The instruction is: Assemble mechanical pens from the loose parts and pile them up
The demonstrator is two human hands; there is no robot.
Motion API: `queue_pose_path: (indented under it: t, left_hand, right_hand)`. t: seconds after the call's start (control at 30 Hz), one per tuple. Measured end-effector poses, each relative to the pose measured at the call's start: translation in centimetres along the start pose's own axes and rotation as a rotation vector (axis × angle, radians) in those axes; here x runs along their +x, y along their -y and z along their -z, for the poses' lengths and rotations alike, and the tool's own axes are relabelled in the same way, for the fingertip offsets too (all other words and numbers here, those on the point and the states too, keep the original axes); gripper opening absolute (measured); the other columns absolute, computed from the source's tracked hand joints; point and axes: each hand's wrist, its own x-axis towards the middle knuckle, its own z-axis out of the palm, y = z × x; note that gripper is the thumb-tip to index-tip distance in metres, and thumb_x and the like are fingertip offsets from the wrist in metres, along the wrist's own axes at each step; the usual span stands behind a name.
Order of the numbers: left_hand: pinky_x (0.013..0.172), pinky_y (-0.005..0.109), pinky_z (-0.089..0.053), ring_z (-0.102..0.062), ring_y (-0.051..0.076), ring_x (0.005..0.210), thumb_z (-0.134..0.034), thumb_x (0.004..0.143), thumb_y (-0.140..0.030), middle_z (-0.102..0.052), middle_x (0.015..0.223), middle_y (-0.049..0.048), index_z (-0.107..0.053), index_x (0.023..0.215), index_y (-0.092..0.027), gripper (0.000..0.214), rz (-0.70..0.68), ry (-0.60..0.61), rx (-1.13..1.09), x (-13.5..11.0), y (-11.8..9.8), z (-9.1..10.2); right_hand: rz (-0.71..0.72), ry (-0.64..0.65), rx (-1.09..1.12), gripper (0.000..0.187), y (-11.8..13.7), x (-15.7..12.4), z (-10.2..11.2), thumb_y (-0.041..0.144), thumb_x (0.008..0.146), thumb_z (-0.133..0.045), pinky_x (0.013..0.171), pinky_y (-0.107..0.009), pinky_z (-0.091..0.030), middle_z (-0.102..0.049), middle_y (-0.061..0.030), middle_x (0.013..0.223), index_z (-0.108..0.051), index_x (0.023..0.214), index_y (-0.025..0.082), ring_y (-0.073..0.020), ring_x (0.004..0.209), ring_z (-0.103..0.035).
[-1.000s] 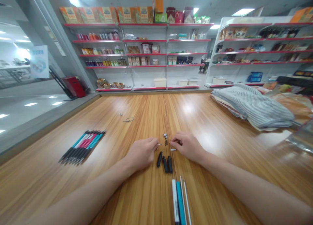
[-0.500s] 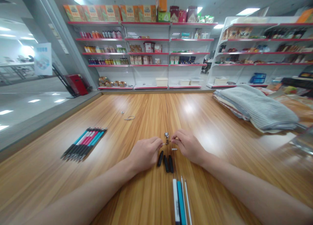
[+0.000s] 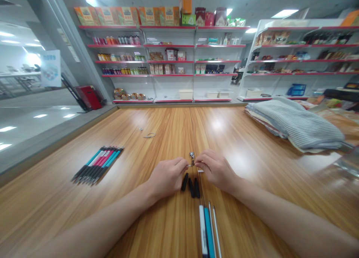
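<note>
My left hand [image 3: 168,176] is closed, pinching a small thin white pen part [image 3: 190,165] that points to the right. Close beside it, my right hand [image 3: 216,170] has thumb and fingers pressed together; what they hold, if anything, is too small to make out. Small shiny metal parts [image 3: 192,154] lie just beyond the fingertips. Under my right fingers rests a short white piece [image 3: 200,171]. Nearer to me are three black pen grips [image 3: 191,187]. Below those lie a white pen barrel [image 3: 202,228], a blue pen barrel [image 3: 208,228] and two thin white refills [image 3: 217,230].
A row of several assembled pens [image 3: 97,165] lies at the left on the wooden table [image 3: 157,228]. Farther back are a thin ring-shaped strip [image 3: 149,135] and a tiny metal bit [image 3: 140,129]. Folded striped cloths [image 3: 297,121] are piled at the right. Stocked shelves [image 3: 168,61] stand behind.
My right hand has shifted slightly left, bringing its fingertips up to the white part in my left hand. My left hand has hardly moved.
</note>
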Motion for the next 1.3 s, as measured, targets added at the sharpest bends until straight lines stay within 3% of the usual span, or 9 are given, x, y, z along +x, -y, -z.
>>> queue_pose_path:
  t: [0.17, 0.6, 0.83, 1.1, 1.3]
  left_hand:
    - [0.061, 0.027, -0.039, -0.056, 0.015, 0.069, -0.031, 0.096, -0.023, -0.061, 0.080, 0.0040, -0.053, 0.086, -0.019, 0.025, 0.000, -0.002, -0.005, 0.0, -0.1, 0.0]
    - [0.061, 0.026, -0.041, -0.057, 0.014, 0.068, -0.034, 0.095, -0.024, -0.061, 0.079, 0.0040, -0.055, 0.085, -0.019, 0.024, 0.013, -0.017, -0.018, 0.0, -0.2, 0.1]
    - [0.066, 0.027, -0.044, -0.060, 0.015, 0.074, -0.035, 0.095, -0.021, -0.064, 0.086, 0.0045, -0.055, 0.098, -0.018, 0.021, -0.008, -0.012, -0.114, 0.0, -0.4, -0.1]
    - [0.065, 0.026, -0.044, -0.061, 0.016, 0.074, -0.034, 0.096, -0.024, -0.064, 0.084, 0.0054, -0.055, 0.093, -0.019, 0.022, 0.057, -0.048, -0.094, 0.1, 0.0, 0.0]
    - [0.062, 0.026, -0.040, -0.056, 0.014, 0.067, -0.034, 0.095, -0.024, -0.059, 0.078, 0.0040, -0.050, 0.080, -0.018, 0.023, 0.087, -0.018, -0.089, 0.1, -0.1, 0.2]
  right_hand:
    - [0.056, -0.007, 0.003, 0.013, 0.3, 0.1, 0.0, 0.020, 0.094, -0.046, 0.078, -0.033, -0.046, -0.061, -0.0074, 0.089, -0.059, 0.092, 0.018, -0.0186, 0.087, -0.056]
    - [0.036, -0.011, -0.026, 0.015, 0.5, 0.1, -0.1, 0.021, 0.094, -0.047, 0.077, -0.033, -0.047, -0.062, -0.0074, 0.088, -0.061, 0.092, 0.019, -0.0187, 0.086, -0.056]
    - [0.036, -0.016, 0.005, 0.013, 0.6, 0.2, -0.6, 0.023, 0.094, -0.048, 0.078, -0.032, -0.047, -0.063, -0.0063, 0.087, -0.060, 0.094, 0.019, -0.0183, 0.087, -0.057]
    - [-0.155, -0.070, 0.031, 0.016, 0.1, 0.3, -0.8, 0.022, 0.094, -0.045, 0.077, -0.031, -0.047, -0.065, -0.0064, 0.091, -0.060, 0.100, 0.019, -0.0181, 0.087, -0.059]
    - [-0.256, -0.019, -0.046, 0.019, -1.2, 0.1, -0.9, 0.018, 0.091, -0.048, 0.079, -0.032, -0.048, -0.061, -0.0072, 0.093, -0.062, 0.103, 0.020, -0.0190, 0.089, -0.058]
